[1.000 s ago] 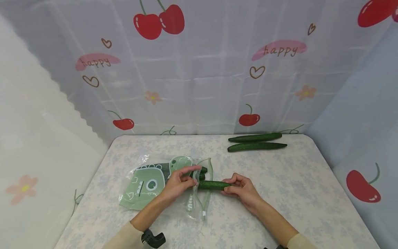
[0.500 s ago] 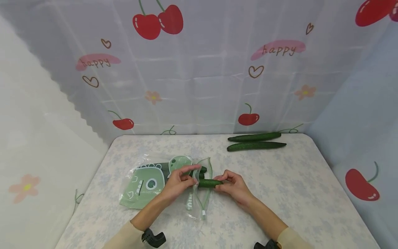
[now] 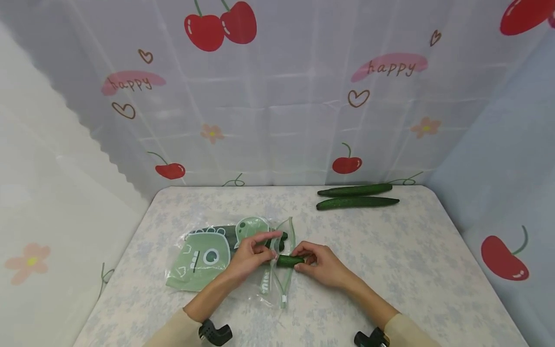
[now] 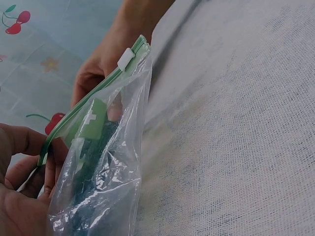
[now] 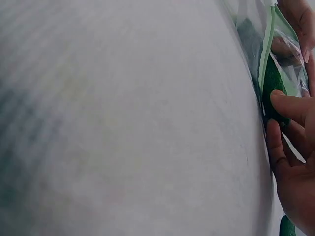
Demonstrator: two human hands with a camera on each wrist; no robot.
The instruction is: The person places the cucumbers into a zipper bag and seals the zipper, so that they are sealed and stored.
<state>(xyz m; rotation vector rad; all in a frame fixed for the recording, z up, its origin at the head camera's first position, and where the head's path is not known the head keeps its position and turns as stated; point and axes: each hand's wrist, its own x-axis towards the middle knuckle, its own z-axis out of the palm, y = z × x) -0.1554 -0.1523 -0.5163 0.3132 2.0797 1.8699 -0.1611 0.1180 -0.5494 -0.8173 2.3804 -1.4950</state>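
A clear zip bag with a green cartoon dinosaur print lies on its side, its mouth toward the right. My left hand pinches the upper edge of that mouth; in the left wrist view the fingers hold the green zip strip. A cucumber passes lengthwise into the mouth, most of it hidden inside. My right hand holds its outer end between thumb and fingers, seen also on the cucumber in the right wrist view. Ends of other cucumbers show just inside the mouth.
Two more cucumbers, an upper one and a lower one, lie side by side at the table's back right. The patterned tabletop meets a printed curtain behind. A white slider sits on the zip strip.
My right hand has moved left, sliding the cucumber deeper into the bag, so less of it shows outside. The left hand keeps its hold on the bag's edge.
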